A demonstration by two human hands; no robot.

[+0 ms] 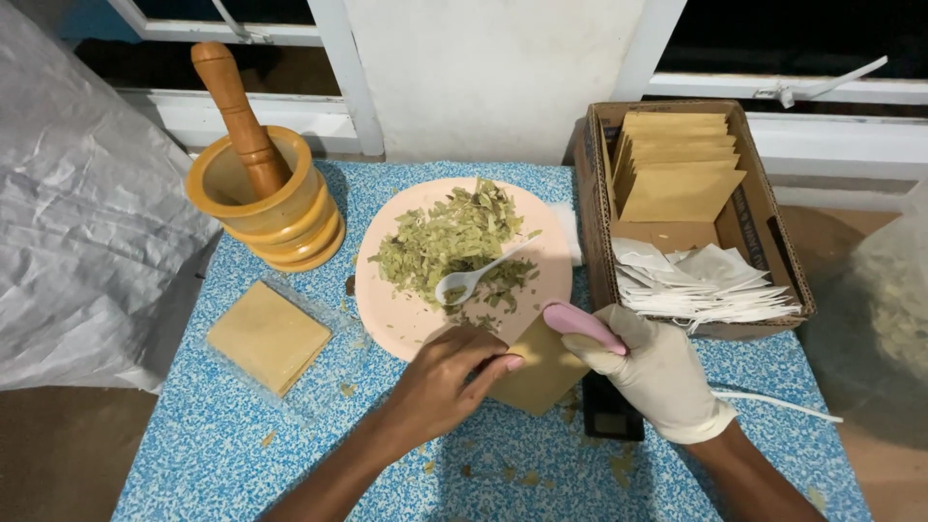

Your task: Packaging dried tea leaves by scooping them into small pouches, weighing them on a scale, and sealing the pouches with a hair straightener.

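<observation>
Brown paper pouch [543,372] sits at the near edge of the pink plate [411,324], pinched along its left side by the bare left hand [440,382], while the gloved right hand [657,377] wraps shut around a pink handheld tool [583,326] laid over its top corner. On the plate, a white spoon [471,275] rests in chopped dried leaves [449,242]. Wooden mortar and pestle [261,188] stand back left; a cardboard box [754,213] of pouches sits right.
</observation>
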